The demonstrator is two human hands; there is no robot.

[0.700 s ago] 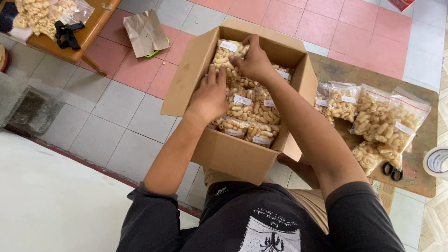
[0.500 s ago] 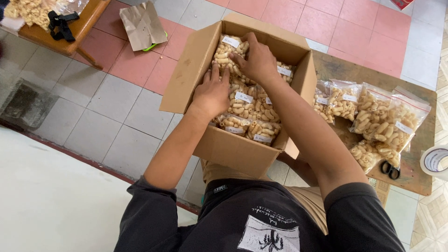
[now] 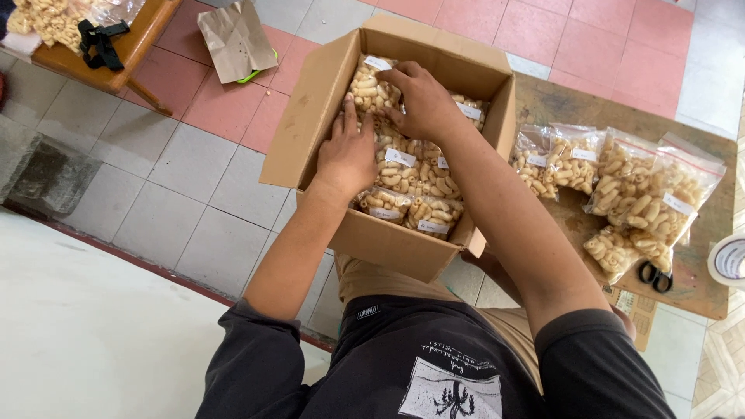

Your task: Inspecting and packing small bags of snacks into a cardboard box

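Observation:
An open cardboard box rests on my lap, packed with several clear bags of pale puffed snacks, each with a small white label. My left hand lies flat inside the box against its left wall, pressing on the bags. My right hand reaches to the far end of the box, fingers bent over a snack bag there; whether it grips the bag is unclear.
A low wooden table at right carries more snack bags, black scissors and a tape roll. A brown paper bag lies on the tiled floor. Another wooden table with snacks stands top left.
The view shifted slightly. My left hand slid a little deeper along the box's left wall; my right hand stays at the far bags.

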